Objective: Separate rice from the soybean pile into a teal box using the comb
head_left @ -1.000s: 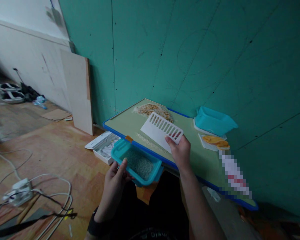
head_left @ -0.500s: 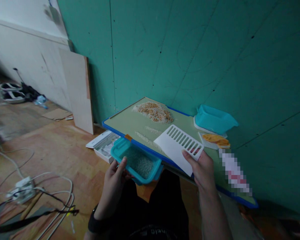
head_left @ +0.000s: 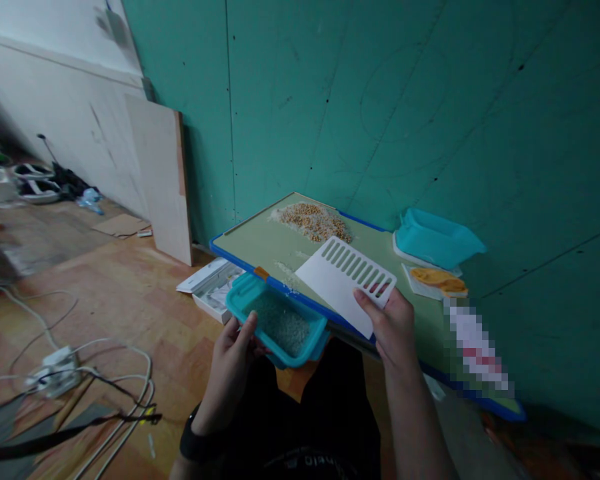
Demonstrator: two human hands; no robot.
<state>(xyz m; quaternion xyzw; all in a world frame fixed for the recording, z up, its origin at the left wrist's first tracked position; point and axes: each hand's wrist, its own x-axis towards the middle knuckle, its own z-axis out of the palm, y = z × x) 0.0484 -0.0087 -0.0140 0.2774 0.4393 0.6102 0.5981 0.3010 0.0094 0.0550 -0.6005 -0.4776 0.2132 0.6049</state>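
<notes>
My right hand (head_left: 393,323) grips a flat white scraper (head_left: 330,290) with a row of slots, its long edge low on the green table top (head_left: 250,240). By that edge lies a thin streak of pale grains (head_left: 286,273). My left hand (head_left: 237,340) holds the rim of a turquoise plastic tub (head_left: 235,300) just below the table's blue front edge, thumb over the rim. Pale grains (head_left: 290,330) cover the tub's bottom. Farther back on the table is a heap of yellow kernels mixed with pale grains (head_left: 313,220).
A second turquoise tub (head_left: 435,240) stands at the table's back right, beside an orange cloth (head_left: 437,280) on a white base. An open white box (head_left: 213,293) sits under the table's left side. Cables and a power strip (head_left: 55,373) lie on the floor at left.
The scraper in my right hand has moved left along the table toward the streak of grains, which has become shorter. My left hand still holds the tub under the edge.
</notes>
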